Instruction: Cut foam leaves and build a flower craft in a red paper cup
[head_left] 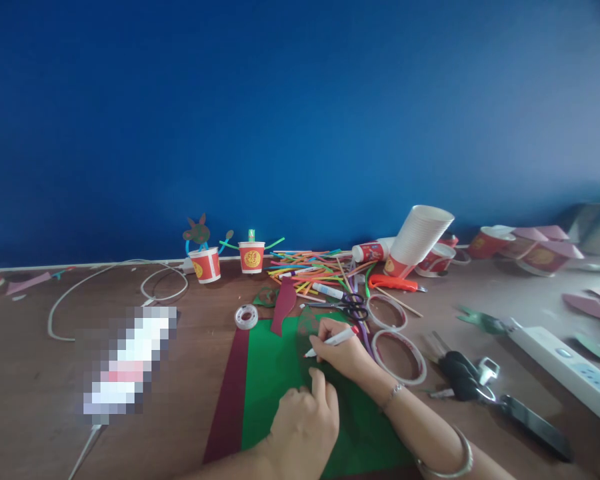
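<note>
In the head view my right hand [336,343] is closed around a white marker [341,336] with a red end, its tip low over a dark green cut paper piece [307,333]. That piece lies on a bright green sheet [275,380], which rests over dark red paper [225,393]. My left hand [307,417] presses on the green sheet just below the marker, index finger stretched out, holding nothing. A dark red cut shape [285,305] overlaps the sheet's top edge. Black scissors [337,307] lie just behind my right hand.
Tape rolls [399,357] lie right of my right hand, near keys [460,377] and a power strip [565,367]. Colourful sticks [310,267], stacked cups [417,240] and decorated cups [251,257] stand or lie along the blue wall. A blurred-out device [133,360] with a cable is at left.
</note>
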`<state>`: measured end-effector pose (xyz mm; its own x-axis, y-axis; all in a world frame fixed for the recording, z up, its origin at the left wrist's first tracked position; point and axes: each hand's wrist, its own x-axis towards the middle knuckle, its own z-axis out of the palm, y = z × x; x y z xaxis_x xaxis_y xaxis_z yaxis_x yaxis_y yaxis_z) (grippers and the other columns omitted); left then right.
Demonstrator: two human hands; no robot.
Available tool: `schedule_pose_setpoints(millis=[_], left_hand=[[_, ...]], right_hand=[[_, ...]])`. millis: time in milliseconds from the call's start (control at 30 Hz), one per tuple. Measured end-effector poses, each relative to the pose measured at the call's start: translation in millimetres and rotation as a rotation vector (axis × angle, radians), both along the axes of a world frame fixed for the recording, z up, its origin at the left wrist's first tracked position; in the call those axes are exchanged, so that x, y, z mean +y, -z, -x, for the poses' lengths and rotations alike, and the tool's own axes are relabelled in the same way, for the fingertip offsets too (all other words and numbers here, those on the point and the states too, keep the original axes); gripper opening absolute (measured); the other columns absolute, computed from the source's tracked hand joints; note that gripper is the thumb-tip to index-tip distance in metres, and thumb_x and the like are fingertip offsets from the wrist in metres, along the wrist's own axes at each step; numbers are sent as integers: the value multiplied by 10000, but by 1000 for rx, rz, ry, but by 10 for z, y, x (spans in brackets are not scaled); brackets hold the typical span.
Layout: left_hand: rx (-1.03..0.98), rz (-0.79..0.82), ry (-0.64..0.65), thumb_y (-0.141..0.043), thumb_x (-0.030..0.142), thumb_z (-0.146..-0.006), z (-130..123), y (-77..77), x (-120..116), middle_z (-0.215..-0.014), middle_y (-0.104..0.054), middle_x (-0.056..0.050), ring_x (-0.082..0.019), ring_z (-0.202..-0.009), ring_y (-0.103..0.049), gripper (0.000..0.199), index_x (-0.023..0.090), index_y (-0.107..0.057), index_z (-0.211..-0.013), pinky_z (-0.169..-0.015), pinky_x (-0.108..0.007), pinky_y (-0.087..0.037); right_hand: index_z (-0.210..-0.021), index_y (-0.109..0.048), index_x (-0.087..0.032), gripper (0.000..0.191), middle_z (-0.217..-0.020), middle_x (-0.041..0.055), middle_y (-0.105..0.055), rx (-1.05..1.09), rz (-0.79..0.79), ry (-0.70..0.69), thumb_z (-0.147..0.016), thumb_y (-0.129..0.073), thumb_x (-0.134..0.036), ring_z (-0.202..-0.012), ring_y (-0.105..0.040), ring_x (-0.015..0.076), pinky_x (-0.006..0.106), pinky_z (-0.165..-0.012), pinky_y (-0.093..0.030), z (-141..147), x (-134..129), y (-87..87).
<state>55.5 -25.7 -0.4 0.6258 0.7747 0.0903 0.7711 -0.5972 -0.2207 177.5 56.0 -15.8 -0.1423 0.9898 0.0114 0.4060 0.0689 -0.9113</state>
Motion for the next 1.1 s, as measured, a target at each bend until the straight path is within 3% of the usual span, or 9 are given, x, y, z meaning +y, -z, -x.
schedule_pose_setpoints(millis=[800,1100], left_hand=[[-35,-7,17,-482,84,-794,5,26,10,-1034,-613,-174,-135,-497,-607,249,82,-585,-1021,-427,-253,-506],[-43,-21,8,-488,89,-790,6,28,8,-1014,-622,-163,-129,-479,-599,249,84,-591,-1016,-415,-247,-501]], right_hand=[[-549,-392,-212,203,-421,-59,-513,-21,-10,66,-709,-517,-199,-413,-485,96,194,-431,-353,-17,17,33],[-535,-370,-212,214,-403,-67,-495,2,5,25,-684,-520,-175,-383,-485,89,184,-403,-337,-10,8,11]])
